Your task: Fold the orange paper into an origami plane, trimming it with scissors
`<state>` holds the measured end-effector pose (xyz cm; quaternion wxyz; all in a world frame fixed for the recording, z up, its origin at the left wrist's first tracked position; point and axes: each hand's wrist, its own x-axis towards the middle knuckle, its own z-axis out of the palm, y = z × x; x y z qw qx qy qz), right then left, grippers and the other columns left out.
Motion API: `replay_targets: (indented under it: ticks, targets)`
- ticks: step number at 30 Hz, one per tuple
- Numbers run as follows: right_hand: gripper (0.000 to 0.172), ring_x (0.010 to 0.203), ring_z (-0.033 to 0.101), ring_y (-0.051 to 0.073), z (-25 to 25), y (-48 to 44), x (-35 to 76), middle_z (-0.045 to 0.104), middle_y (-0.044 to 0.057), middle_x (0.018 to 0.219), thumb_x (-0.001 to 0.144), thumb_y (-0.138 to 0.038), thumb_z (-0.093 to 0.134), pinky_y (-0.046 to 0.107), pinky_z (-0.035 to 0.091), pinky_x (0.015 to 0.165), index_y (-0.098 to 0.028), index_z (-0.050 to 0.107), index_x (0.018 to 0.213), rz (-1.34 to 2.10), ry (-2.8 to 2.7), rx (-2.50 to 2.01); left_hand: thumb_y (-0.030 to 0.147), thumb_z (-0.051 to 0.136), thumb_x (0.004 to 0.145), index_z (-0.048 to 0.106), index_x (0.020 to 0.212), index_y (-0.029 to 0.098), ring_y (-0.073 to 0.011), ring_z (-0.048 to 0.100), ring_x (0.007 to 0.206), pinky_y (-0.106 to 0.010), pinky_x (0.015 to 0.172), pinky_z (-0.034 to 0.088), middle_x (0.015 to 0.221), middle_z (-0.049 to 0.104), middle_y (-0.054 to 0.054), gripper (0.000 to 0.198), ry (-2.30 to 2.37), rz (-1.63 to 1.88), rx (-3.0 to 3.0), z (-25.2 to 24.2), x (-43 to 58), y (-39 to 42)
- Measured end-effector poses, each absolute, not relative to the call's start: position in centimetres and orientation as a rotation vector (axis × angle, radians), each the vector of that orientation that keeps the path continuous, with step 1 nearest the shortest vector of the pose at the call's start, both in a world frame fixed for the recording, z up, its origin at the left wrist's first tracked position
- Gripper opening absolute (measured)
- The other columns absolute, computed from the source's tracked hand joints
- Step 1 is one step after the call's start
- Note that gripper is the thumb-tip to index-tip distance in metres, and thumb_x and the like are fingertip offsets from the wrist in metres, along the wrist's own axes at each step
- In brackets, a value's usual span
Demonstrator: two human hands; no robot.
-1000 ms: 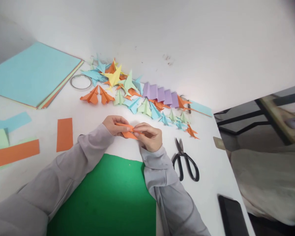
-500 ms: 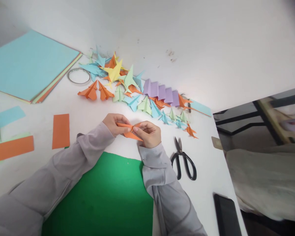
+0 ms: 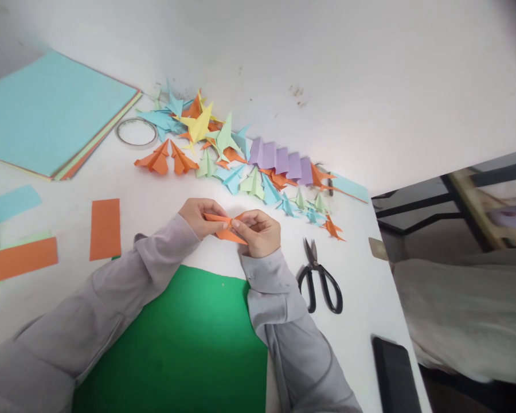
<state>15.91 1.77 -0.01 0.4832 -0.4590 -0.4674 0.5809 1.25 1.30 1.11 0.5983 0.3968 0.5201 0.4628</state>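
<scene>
A folded piece of orange paper (image 3: 231, 236) is held between both hands, just above the white table. My left hand (image 3: 203, 217) pinches its left end, thumb in front. My right hand (image 3: 261, 232) grips the other side, with thumb and forefinger pressed together at a fold near the paper's middle. The fingers cover parts of the paper, so its full shape is hidden. Below the hands lies a green sheet (image 3: 189, 338), partly under my forearms. Black-handled scissors (image 3: 315, 274) rest to the right of my right hand, their blades slightly apart.
Folded paper planes and shapes (image 3: 200, 123) in several colours line the wall, beside pleated purple paper (image 3: 281, 160). At left are a tape roll (image 3: 119, 133), a stack of coloured sheets (image 3: 55, 115), an orange rectangle (image 3: 105, 229) and paper strips (image 3: 19, 261). A black phone (image 3: 396, 376) lies near the right edge.
Both hands keep their hold on the orange paper, with only a very slight shift of the right fingers. The whole view has moved a little; nothing else on the table differs.
</scene>
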Motion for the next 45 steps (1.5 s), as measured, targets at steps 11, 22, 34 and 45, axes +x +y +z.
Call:
replay_targets:
  ticks: [11,22,34,45]
  targets:
    - [0.024,0.052,0.062,0.013,0.0,1.8,16.0,0.065,-0.001,0.056,0.055,-0.029,0.079,0.028,0.054,0.054,-0.018,0.059,0.064,1.408,-1.176,-1.121,0.011,0.075,0.045,0.06,0.058,0.01,-0.0093,0.056,0.043,-0.02,0.043,0.048,0.046,0.059,0.001,0.02,1.155,1.047,0.816,1.8,1.2,1.3]
    - [0.027,0.049,0.059,0.011,-0.2,1.8,15.6,0.063,-0.002,0.054,0.052,-0.032,0.081,0.025,0.053,0.052,-0.018,0.061,0.062,1.387,-1.132,-1.125,0.011,0.074,0.046,0.061,0.058,0.011,-0.0083,0.053,0.04,-0.019,0.041,0.045,0.045,0.058,0.002,0.018,1.234,1.084,0.866,1.4,1.4,1.2]
    - [0.026,0.054,0.061,0.012,0.0,1.7,15.7,0.065,-0.001,0.059,0.053,-0.031,0.08,0.027,0.054,0.056,-0.018,0.061,0.063,1.371,-1.134,-1.134,0.014,0.074,0.052,0.06,0.061,0.012,-0.0081,0.055,0.043,-0.02,0.045,0.047,0.047,0.059,0.003,0.017,1.164,1.027,0.812,2.2,1.1,1.1]
    - [0.023,0.052,0.06,0.011,0.0,1.6,15.7,0.065,-0.003,0.058,0.056,-0.029,0.079,0.027,0.054,0.056,-0.018,0.061,0.064,1.429,-1.1,-1.121,0.016,0.073,0.048,0.061,0.06,0.012,-0.0069,0.051,0.044,-0.019,0.043,0.041,0.049,0.058,0.003,0.017,1.243,1.088,1.003,1.0,1.2,1.2]
